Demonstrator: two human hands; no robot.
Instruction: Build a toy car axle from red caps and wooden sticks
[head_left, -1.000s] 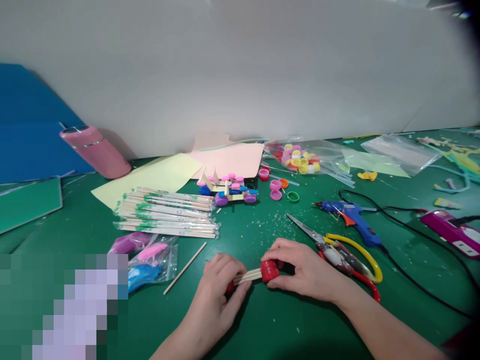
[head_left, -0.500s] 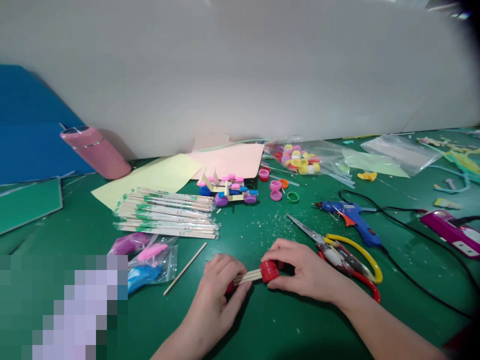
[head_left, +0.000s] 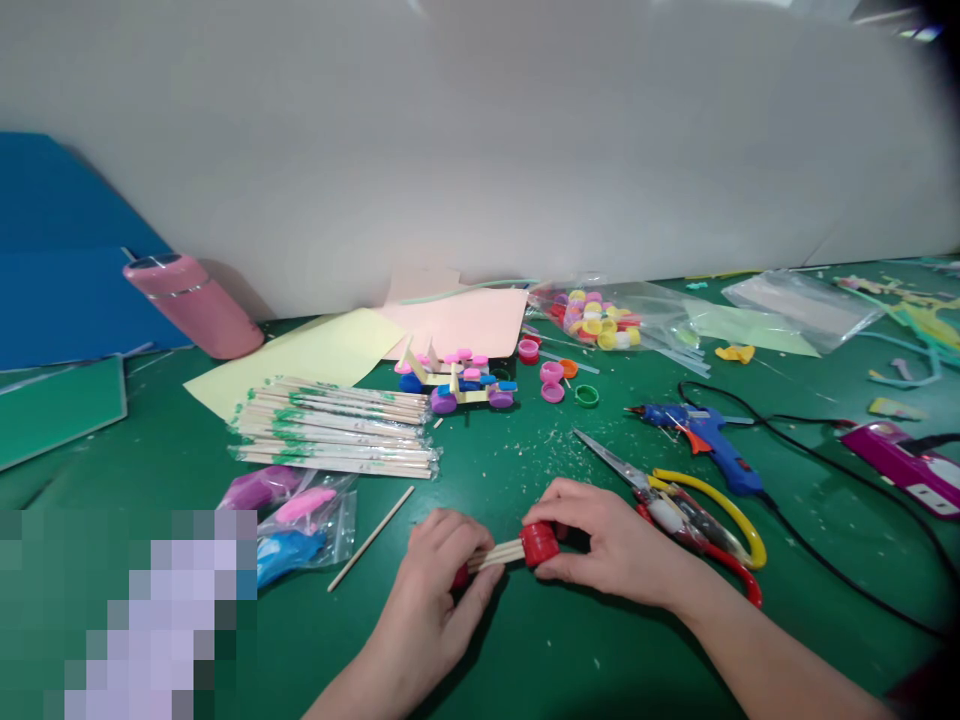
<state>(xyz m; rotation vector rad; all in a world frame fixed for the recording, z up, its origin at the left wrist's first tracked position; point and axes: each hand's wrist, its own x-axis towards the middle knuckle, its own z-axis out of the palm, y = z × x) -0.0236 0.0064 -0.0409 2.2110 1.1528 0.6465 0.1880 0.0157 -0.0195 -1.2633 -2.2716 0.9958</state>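
Note:
Near the front middle of the green table, my left hand (head_left: 442, 580) and my right hand (head_left: 600, 535) hold the two ends of one small piece. It consists of several thin wooden sticks (head_left: 501, 554) running between red round caps. The red cap (head_left: 539, 543) at the right end is pinched between my right thumb and fingers. My left fingers wrap round the other end, where a red part shows only partly. A loose wooden stick (head_left: 370, 538) lies left of my left hand.
Scissors (head_left: 645, 485) and a blue glue gun (head_left: 701, 430) with its cord lie at right. Wrapped sticks (head_left: 337, 425), bagged clay (head_left: 296, 510) and a pink bottle (head_left: 199, 305) are left. Small toy cars (head_left: 472, 390), loose caps (head_left: 552, 392) and bagged caps (head_left: 596, 320) stand further back.

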